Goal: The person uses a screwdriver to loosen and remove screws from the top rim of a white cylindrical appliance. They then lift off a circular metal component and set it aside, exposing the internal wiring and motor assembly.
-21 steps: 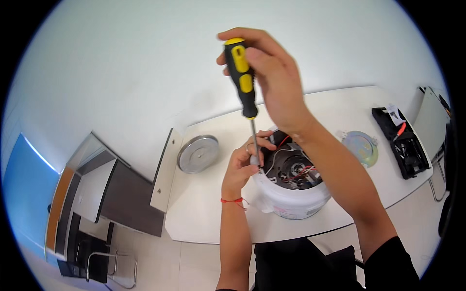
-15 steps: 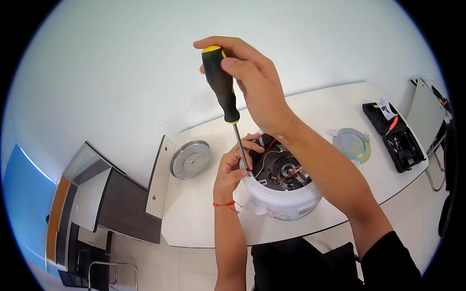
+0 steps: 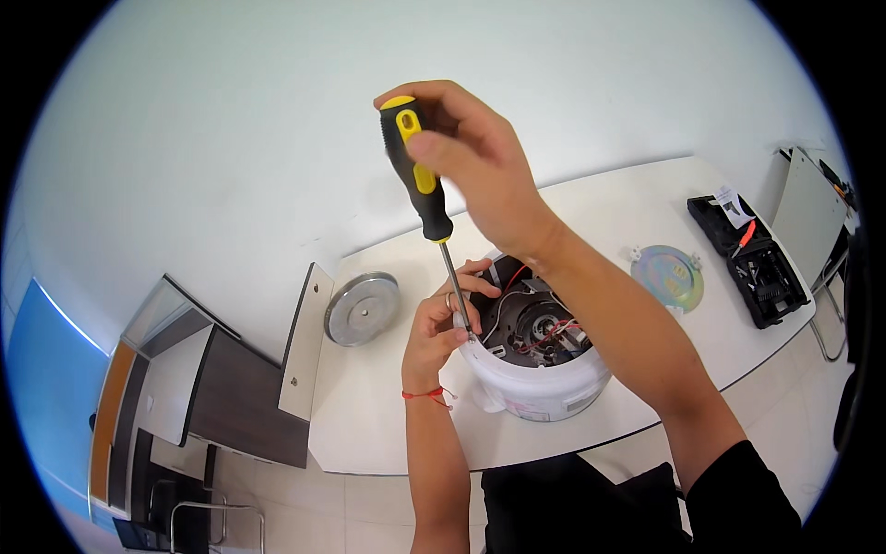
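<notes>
The right hand (image 3: 494, 185), raised nearest the eye, has its fingers curled over the butt of a screwdriver (image 3: 435, 212), its thumb laid along the handle; this high grip probably lets it turn the tool while pressing down. The shaft slants down to the rim of a white appliance (image 3: 540, 380), whose open top faces up, giving access to the wires (image 3: 580, 326) and metal parts inside. At that rim the left hand (image 3: 432, 334) has its fingers half bent, close around the tip, likely to steady it; whether they pinch the shaft or only the rim, I cannot tell. The appliance stands near the front edge of the worktop (image 3: 369, 415), within easy reach of both hands. Farther back, a grey metal disc (image 3: 362, 310) lies to the left and a shiny round plate (image 3: 666, 274) to the right, both apart from the appliance, seemingly set aside for room. Beyond the plate, an open toolbox (image 3: 768, 284) shows its contents, perhaps for quick picking. Behind rises a pale wall (image 3: 277, 138).
</notes>
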The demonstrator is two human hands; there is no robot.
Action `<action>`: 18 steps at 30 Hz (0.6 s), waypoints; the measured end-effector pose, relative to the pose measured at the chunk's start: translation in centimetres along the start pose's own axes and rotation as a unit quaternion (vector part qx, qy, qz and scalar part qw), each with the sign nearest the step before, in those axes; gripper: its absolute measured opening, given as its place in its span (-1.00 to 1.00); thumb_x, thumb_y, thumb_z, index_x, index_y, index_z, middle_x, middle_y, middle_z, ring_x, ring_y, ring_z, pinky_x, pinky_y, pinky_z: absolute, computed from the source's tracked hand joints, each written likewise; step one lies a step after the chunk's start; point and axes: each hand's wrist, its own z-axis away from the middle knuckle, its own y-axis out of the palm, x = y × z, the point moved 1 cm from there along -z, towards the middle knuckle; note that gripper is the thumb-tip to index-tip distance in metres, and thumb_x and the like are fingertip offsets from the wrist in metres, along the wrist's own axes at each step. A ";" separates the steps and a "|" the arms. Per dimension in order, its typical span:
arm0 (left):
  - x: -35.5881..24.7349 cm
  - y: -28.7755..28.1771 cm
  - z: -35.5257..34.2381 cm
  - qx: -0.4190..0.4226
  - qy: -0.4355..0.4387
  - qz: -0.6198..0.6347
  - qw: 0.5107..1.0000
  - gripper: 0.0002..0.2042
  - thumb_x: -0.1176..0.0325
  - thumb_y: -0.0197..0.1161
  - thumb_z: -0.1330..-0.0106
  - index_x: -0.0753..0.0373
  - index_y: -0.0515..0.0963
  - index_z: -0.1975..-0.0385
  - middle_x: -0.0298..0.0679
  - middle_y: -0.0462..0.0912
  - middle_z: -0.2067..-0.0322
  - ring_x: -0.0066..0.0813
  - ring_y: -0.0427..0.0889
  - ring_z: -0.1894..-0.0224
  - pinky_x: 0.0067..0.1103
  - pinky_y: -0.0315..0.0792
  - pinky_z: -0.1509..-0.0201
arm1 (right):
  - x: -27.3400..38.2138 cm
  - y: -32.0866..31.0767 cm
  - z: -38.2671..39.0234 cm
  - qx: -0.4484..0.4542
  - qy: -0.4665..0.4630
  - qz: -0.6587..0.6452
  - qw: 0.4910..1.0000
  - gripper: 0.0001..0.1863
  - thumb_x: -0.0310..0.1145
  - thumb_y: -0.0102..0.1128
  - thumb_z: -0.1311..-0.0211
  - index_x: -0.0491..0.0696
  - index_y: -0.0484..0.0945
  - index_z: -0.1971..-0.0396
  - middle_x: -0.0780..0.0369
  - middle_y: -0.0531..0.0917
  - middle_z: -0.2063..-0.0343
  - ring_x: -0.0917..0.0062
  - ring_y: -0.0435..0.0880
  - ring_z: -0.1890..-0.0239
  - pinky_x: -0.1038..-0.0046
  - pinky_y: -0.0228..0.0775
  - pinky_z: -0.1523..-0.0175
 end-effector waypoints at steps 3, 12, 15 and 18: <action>0.1 0.1 0.0 -0.002 0.006 0.002 1.000 -0.71 0.13 0.44 -0.06 0.24 0.64 0.59 -0.04 0.71 -0.04 0.08 0.24 -0.53 -0.02 -0.14 -0.63 | -0.9 0.1 -0.1 0.003 -0.053 0.061 0.997 -0.66 -0.39 0.19 -0.42 -0.12 0.57 -0.14 0.30 0.69 0.23 0.71 0.54 0.30 0.58 0.47 0.16; -0.1 0.1 0.3 -0.020 -0.018 0.034 0.999 -0.80 0.25 0.45 -0.03 0.25 0.63 0.54 -0.05 0.72 -0.04 0.06 0.24 -0.54 -0.05 -0.14 -0.65 | 0.3 0.4 0.3 -0.018 -0.031 -0.029 0.999 -0.57 -0.45 -0.18 -0.48 -0.06 0.49 -0.25 0.20 0.70 0.27 0.68 0.55 0.36 0.55 0.48 0.19; 0.0 0.0 0.3 -0.018 -0.013 0.022 0.999 -0.80 0.25 0.44 -0.04 0.25 0.62 0.54 -0.06 0.72 -0.04 0.05 0.24 -0.54 -0.08 -0.17 -0.67 | 0.3 0.4 0.3 -0.032 -0.032 -0.029 0.999 -0.57 -0.43 -0.21 -0.48 -0.06 0.48 -0.25 0.19 0.69 0.25 0.67 0.54 0.35 0.54 0.49 0.18; 0.2 0.1 0.3 -0.030 -0.015 0.046 0.998 -0.79 0.25 0.44 -0.05 0.25 0.62 0.53 -0.07 0.72 -0.04 0.04 0.25 -0.55 -0.11 -0.22 -0.69 | 0.3 0.4 0.3 -0.041 -0.033 -0.026 0.998 -0.58 -0.42 -0.22 -0.49 -0.05 0.47 -0.24 0.18 0.67 0.23 0.66 0.54 0.34 0.52 0.50 0.17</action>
